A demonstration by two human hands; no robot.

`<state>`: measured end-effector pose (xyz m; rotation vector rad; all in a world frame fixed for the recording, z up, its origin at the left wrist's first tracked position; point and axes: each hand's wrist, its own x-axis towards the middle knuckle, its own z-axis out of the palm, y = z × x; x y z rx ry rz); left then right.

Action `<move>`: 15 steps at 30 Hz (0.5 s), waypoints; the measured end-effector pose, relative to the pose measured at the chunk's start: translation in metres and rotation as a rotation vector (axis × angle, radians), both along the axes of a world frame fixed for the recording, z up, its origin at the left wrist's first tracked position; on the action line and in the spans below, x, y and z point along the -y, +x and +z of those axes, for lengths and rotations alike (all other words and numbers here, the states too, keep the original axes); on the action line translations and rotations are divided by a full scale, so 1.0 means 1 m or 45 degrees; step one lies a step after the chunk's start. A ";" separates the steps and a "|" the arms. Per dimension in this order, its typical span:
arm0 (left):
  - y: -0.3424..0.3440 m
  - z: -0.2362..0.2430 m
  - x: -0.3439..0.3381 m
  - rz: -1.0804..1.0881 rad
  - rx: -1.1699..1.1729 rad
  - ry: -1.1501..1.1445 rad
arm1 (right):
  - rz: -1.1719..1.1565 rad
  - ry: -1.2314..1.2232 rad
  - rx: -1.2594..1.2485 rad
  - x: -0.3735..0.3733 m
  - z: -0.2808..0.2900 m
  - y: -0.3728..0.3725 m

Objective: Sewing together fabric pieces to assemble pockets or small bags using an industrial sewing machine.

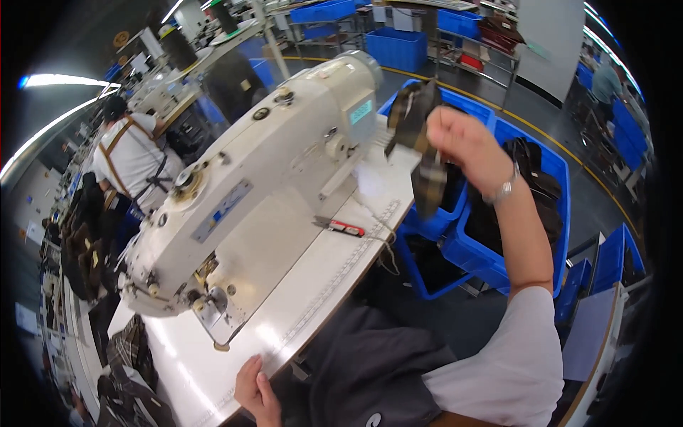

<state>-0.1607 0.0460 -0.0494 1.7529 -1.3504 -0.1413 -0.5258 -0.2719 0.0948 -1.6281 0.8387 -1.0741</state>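
Note:
My right hand (462, 142) is raised over the far right corner of the sewing table, closed on a dark plaid fabric piece (429, 174). The cloth hangs down from my fingers, slightly blurred, in front of the blue bins. At the table's near edge is my left hand (257, 393), its fingers loosely bent and the thumb apart, with nothing visible in it. Between the hands stands a white industrial sewing machine (284, 153) on the white tabletop (284, 324). Thread snips with a red handle (344, 227) lie beside the machine's base.
Blue bins (498, 267) holding dark fabric pieces stand right of the table. Loose thread (388, 245) trails over the table edge. More dark plaid cloth (131, 349) is heaped at the left. Another person (135, 153) works beyond the machine, with shelves and blue crates farther back.

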 end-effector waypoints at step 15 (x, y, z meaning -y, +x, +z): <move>0.023 0.017 -0.017 -0.421 -1.999 0.160 | 1.463 -0.802 -0.132 -0.178 -0.079 0.218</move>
